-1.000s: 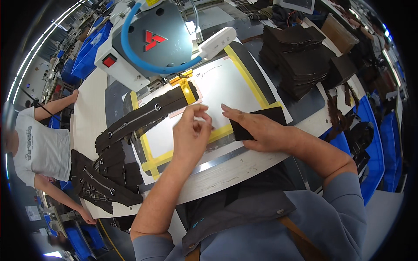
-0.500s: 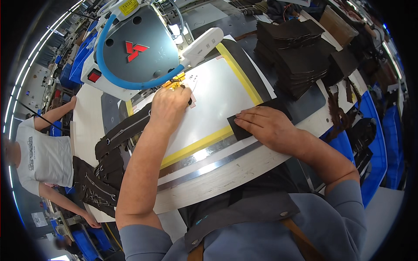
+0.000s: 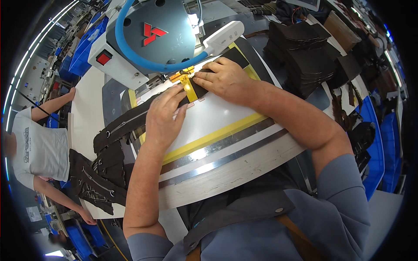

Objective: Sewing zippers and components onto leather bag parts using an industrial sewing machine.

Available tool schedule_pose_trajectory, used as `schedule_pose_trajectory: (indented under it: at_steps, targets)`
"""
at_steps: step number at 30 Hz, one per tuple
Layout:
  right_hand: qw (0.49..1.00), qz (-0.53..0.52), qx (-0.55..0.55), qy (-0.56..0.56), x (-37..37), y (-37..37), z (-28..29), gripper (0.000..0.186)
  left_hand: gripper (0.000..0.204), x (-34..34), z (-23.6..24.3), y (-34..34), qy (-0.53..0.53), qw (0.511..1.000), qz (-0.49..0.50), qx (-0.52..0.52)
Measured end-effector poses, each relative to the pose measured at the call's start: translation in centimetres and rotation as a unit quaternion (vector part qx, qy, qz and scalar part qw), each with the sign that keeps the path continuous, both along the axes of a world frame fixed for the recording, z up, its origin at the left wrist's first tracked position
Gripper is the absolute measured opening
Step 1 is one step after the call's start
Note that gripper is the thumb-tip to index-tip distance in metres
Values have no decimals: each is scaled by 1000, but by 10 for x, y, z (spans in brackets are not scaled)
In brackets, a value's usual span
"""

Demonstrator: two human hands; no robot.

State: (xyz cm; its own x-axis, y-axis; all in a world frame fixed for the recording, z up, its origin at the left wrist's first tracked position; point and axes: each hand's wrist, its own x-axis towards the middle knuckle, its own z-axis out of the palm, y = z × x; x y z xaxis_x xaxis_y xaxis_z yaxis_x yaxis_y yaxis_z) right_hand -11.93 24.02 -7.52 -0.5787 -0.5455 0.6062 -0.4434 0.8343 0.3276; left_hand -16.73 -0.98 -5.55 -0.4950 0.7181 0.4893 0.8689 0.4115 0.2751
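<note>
We are at a pale worktable in a busy sewing workshop, its near edge curving across in front of us and banded with a strip of bright metal. On it lies a white template plate framed by yellow tape.

Nearest us, our left hand lies palm down on the plate, fingers stretched forward and close together, pressing flat on a long black zippered fabric strip that runs off to the left; it grips nothing, only holds the strip down. Below and left of that strip, a heap of similar black zippered pieces hangs over the table's edge.

A little farther on, our right hand rests with its fingers loosely curled and the tips pressed on a small black fabric piece, which lies on the plate just beside the yellow tape under the machine's head. We cannot tell whether any finger pinches the piece or merely pins it down. The two hands are close, their fingertips nearly meeting.

Beyond them stands the grey and white sewing machine, ringed by a blue hose. To the far right sit stacks of black cut pieces. At the far left, another person in a white shirt works at the neighbouring station.
</note>
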Motion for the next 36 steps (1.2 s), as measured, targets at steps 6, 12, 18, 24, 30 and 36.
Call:
schedule_pose_trajectory:
  at_steps: [6, 12, 18, 24, 30, 36]
  targets:
    - [999, -11, -35, -40, 2, 0, -8, 32, 46, -5, -13, 16, -46, 997, 0, -59]
    - [999, -13, -30, -33, -2, -4, -7, 29, 44, -4, -16, 16, -67, 996, 28, -48]
    - [999, -12, -22, -28, -1, -7, -5, 29, 46, -7, -16, 17, -1, 998, 7, -62]
    - [999, -14, 3, -38, -1, -8, -6, 29, 57, -9, -11, 17, -120, 990, -17, -65]
    - [996, 0, -14, -83, -1, -9, -6, 27, 50, -6, -4, 17, -79, 990, -22, -112]
    - [990, 23, -75, -115, 1, -1, -1, 28, 50, -7, -2, 16, -82, 985, -14, -149]
